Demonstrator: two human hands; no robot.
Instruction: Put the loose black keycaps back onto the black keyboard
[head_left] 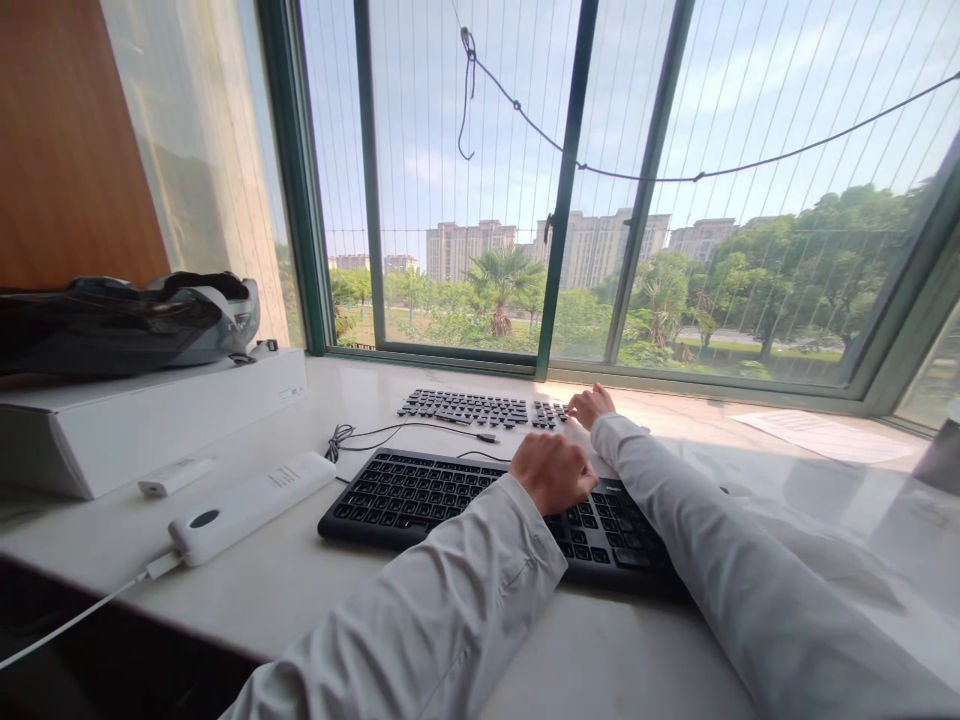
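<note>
A black keyboard (420,497) lies at a slant across the middle of the desk; many of its key positions look like bare sockets without caps. My left hand (553,472) hovers over its upper right part with fingers curled in, and whatever they hold is hidden behind the hand. Farther back, rows of loose black keycaps (472,407) are laid out in keyboard order. My right hand (591,403) is at the right end of these rows, its fingers drawn together by the number-pad caps. Whether a cap sits between them I cannot make out.
A black cable (405,428) with a plug runs behind the keyboard. To the left lie a white power bank (251,508), a small white device (176,477) and a white box (172,415) under a black bag (150,325). A paper sheet (821,437) and clear plastic (817,540) lie right.
</note>
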